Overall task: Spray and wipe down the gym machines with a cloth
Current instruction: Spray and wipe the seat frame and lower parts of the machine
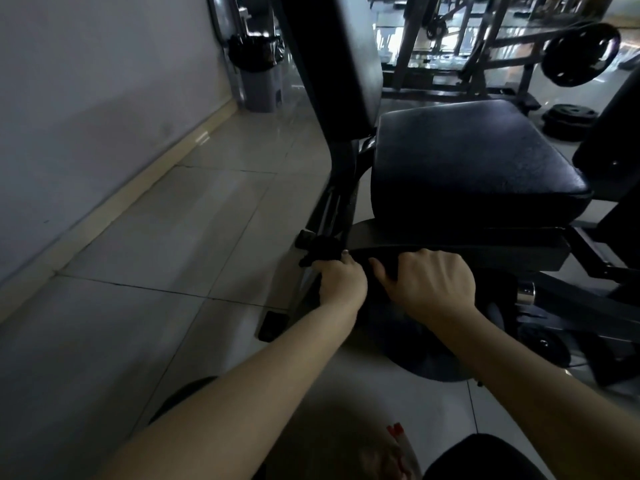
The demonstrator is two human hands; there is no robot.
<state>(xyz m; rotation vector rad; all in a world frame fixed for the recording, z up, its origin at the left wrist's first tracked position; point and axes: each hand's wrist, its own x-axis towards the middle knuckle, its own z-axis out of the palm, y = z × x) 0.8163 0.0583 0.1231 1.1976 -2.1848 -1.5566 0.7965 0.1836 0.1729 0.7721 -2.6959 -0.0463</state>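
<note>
Where a smooth, curved black metal plate (pixel 433 242) juts out beneath the thick seat pad (pixel 474 157) of pebbled black vinyl, the right hand (pixel 429 282) curls its fingers over the plate's near edge. Just beside it, the left hand (pixel 341 282) clutches a crumpled dark cloth (pixel 320 249), bunched at the plate's left end. Glossy pale floor tiles (pixel 173 220) spread out to the left.
</note>
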